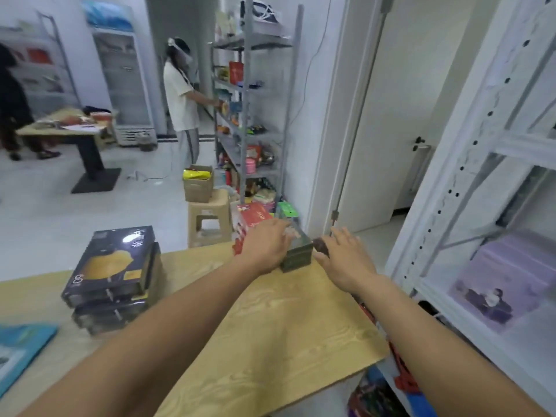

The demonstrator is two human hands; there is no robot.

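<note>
A small dark green box sits at the far right corner of the light wooden table. My left hand lies over the box's left top side, fingers stretched across it. My right hand is just right of the box with fingers spread, beside a small dark brown object; whether it touches either is unclear. A red box stands just behind my left hand.
A stack of dark boxes with a yellow picture sits on the table's left. A blue flat item lies at the near left. White shelving stands close on the right. Beyond are a tan stool, a grey shelf rack and a person.
</note>
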